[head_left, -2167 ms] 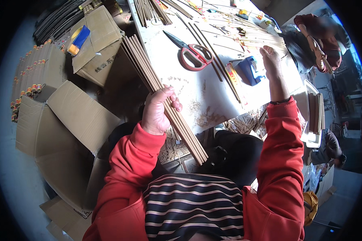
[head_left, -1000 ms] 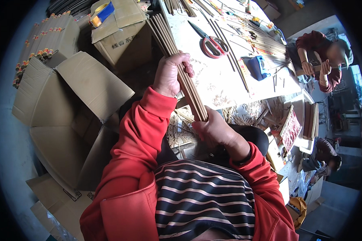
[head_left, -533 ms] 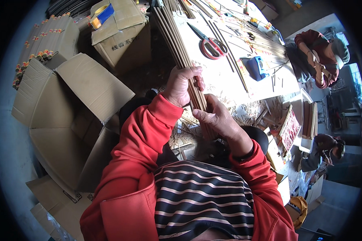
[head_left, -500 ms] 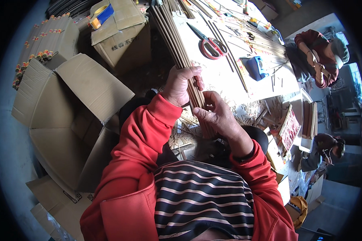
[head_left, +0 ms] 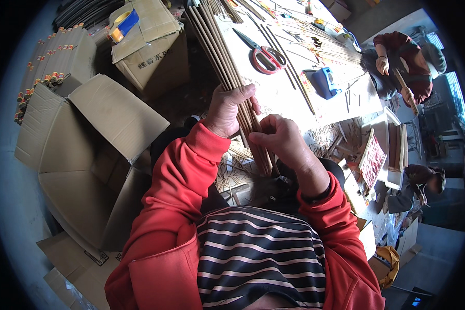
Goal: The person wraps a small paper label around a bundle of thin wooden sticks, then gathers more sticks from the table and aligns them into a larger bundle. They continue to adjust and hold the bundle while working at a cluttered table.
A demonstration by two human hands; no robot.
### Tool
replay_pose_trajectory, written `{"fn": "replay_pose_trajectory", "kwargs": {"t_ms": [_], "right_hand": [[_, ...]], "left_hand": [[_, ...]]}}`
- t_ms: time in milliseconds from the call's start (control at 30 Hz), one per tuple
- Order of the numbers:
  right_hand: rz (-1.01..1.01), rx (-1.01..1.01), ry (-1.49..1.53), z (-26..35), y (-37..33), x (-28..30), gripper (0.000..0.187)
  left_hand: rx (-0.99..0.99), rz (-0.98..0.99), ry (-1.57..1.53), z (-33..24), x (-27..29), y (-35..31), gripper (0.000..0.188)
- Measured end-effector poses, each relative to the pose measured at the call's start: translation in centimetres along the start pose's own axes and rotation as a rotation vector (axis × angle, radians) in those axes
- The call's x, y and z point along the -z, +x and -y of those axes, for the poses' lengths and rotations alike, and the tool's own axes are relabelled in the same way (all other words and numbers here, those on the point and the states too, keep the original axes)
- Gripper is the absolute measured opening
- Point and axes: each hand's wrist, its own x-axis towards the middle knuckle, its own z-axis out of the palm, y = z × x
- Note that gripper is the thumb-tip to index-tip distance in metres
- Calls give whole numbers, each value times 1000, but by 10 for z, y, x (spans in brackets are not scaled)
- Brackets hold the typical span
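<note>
A long bundle of brown incense sticks (head_left: 215, 56) runs slantwise from the table's near left corner down to my lap. My left hand (head_left: 226, 109) is closed around its middle, thumb laid across the sticks. Just below, at the bundle's right side, my right hand (head_left: 285, 140) is curled with thumb and forefinger pinched at the sticks' edge. Its other fingers are partly hidden. Beyond my hands on the white table lie red-handled scissors (head_left: 267, 60), some loose dark sticks (head_left: 289, 67) and a blue tape dispenser (head_left: 325, 82).
An open cardboard box (head_left: 70, 181) stands at my left. Behind it a closed carton (head_left: 155, 62) carries another tape dispenser (head_left: 124, 26), beside stacked banded stick bundles (head_left: 62, 59). Broken sticks (head_left: 237, 178) litter the area below the table. Two people (head_left: 405, 62) work at the right.
My right thumb and fingers have drawn together into a pinch at the bundle's edge. My left hand keeps its grip. The person at the upper right has moved their hands apart.
</note>
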Motion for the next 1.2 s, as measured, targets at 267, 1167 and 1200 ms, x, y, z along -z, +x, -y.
{"fn": "replay_pose_trajectory", "kwargs": {"t_ms": [267,1167,1200], "right_hand": [[104,-21,252,-8,5,14,19],[101,21,645,-22,4,18,18],[90,31,622,-23,4,17,18]], "left_hand": [[112,21,-63,-4,-1,0,25],[196,6,-196,5,8,9,32],[199,-7,-193,5,8,9,32]]}}
